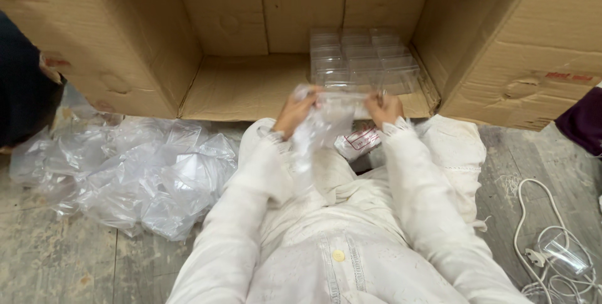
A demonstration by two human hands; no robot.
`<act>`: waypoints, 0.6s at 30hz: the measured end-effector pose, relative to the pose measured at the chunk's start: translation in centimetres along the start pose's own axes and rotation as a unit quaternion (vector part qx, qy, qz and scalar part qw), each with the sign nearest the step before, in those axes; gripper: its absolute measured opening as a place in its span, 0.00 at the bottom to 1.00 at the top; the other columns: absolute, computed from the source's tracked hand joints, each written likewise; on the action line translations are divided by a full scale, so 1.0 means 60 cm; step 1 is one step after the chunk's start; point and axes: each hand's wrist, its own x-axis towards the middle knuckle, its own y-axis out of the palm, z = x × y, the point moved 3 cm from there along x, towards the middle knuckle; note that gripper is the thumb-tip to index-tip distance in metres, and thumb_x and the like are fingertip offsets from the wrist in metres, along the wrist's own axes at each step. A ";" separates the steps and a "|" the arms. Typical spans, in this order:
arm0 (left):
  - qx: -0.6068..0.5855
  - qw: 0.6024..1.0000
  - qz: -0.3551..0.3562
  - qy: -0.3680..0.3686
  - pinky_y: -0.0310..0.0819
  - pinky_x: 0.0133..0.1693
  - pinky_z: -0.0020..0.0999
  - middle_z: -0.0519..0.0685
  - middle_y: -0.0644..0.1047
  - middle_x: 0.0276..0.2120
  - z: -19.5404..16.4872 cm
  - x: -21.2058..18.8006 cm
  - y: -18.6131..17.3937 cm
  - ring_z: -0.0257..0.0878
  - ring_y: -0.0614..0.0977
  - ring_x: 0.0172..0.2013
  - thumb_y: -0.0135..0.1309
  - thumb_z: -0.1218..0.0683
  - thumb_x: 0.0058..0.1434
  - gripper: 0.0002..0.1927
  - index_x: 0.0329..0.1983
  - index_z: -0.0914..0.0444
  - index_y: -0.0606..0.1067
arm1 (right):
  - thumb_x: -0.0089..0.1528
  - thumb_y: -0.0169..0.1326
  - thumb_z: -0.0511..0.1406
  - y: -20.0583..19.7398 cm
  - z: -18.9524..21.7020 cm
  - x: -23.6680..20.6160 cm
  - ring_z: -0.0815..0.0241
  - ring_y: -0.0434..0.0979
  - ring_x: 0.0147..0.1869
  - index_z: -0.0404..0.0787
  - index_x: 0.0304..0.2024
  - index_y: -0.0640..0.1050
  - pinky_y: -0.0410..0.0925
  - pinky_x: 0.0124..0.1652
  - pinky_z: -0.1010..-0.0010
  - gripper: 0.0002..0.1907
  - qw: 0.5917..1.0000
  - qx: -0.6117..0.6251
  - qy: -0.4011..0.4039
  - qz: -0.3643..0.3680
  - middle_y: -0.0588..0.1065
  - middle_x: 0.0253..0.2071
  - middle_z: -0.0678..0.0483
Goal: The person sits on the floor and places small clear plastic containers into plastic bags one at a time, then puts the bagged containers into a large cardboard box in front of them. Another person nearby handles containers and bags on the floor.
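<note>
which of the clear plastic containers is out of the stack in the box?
The clear plastic container gripped between the left hand and right hand, partly wrapped in a clear plastic bag. The others sit stacked inside the cardboard box.

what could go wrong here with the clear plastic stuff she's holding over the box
1. Both the left hand and right hand grip a clear plastic bag with clear containers; it looks slippery and might drop onto the stacked clear plastic boxes in the open cardboard carton.
2. The pile of crumpled clear bags and the white cable on the floor may cause slips or trips.
</note>
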 end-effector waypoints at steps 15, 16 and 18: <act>-0.080 0.981 -0.148 -0.101 0.65 0.32 0.31 0.40 0.74 0.29 0.087 -0.001 0.027 0.30 0.72 0.30 0.56 0.44 0.69 0.17 0.38 0.63 0.78 | 0.69 0.57 0.38 0.085 -0.032 -0.019 0.71 0.61 0.22 0.42 0.23 0.68 0.57 0.23 0.74 0.20 0.958 0.234 0.126 -0.111 0.67 0.19 0.62; -0.110 0.976 -0.159 -0.102 0.68 0.34 0.29 0.39 0.77 0.32 0.095 -0.005 0.025 0.29 0.74 0.32 0.56 0.46 0.67 0.14 0.39 0.61 0.79 | 0.69 0.57 0.39 0.092 -0.037 -0.018 0.70 0.61 0.20 0.44 0.23 0.66 0.57 0.22 0.74 0.21 0.951 0.259 0.141 -0.097 0.66 0.17 0.62; -0.170 0.964 -0.167 -0.116 0.71 0.35 0.29 0.40 0.78 0.34 0.116 -0.013 0.024 0.29 0.77 0.33 0.57 0.49 0.65 0.10 0.41 0.60 0.78 | 0.70 0.55 0.39 0.102 -0.045 -0.018 0.71 0.63 0.23 0.44 0.27 0.70 0.59 0.25 0.75 0.16 0.955 0.242 0.163 -0.058 0.67 0.21 0.61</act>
